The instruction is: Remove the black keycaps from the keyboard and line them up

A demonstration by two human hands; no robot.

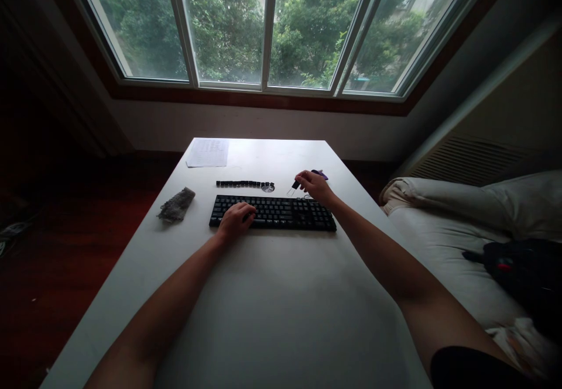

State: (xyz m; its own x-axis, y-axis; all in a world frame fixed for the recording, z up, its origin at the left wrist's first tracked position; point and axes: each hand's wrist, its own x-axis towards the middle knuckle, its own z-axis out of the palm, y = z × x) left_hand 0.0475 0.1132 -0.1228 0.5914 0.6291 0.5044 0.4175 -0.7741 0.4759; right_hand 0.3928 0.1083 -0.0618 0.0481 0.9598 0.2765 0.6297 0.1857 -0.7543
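Note:
A black keyboard (281,212) lies across the white table in front of me. My left hand (235,220) rests over its left part with fingers curled in; what they hold, if anything, is hidden. Above the keyboard's right part, my right hand (312,184) pinches a keycap puller (295,185), its dark handle between the fingers and its thin wire loops pointing down to the left. Behind the keyboard stands a row of black keycaps (239,183). A small round shiny piece (267,188) lies at the row's right end.
A crumpled grey bundle (176,205) sits left of the keyboard. Printed paper (208,152) lies at the table's far left corner. A purple item (321,174) is partly hidden behind my right hand. A pale sofa (443,243) with a dark bag (522,272) stands at the right.

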